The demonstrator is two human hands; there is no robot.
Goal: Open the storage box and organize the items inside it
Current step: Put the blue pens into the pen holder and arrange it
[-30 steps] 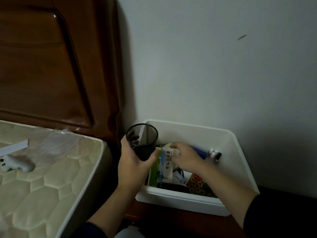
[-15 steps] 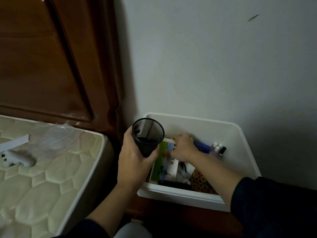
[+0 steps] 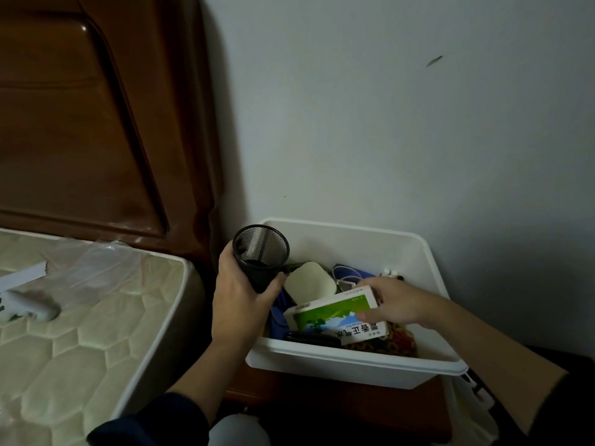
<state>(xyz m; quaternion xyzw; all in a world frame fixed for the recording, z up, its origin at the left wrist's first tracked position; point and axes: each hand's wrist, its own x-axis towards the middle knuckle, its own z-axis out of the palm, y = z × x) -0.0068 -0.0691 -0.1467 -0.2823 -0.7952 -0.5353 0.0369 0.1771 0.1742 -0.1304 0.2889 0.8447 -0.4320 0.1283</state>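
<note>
Sorting is underway: left hand (image 3: 240,304) grips mesh cup (image 3: 260,254) at storage box (image 3: 354,365) rim; right hand (image 3: 394,302) pinches medicine carton (image 3: 335,312) inside, needing a cleared spot.

One box (image 3: 351,365), white. One mesh cup (image 3: 260,252), black. One carton (image 3: 335,312), green and white. One pale pad (image 3: 309,281). One patterned pouch (image 3: 396,342). One mattress (image 3: 80,333). One headboard (image 3: 80,123). Two hands: left (image 3: 240,302), right (image 3: 391,302).
</note>
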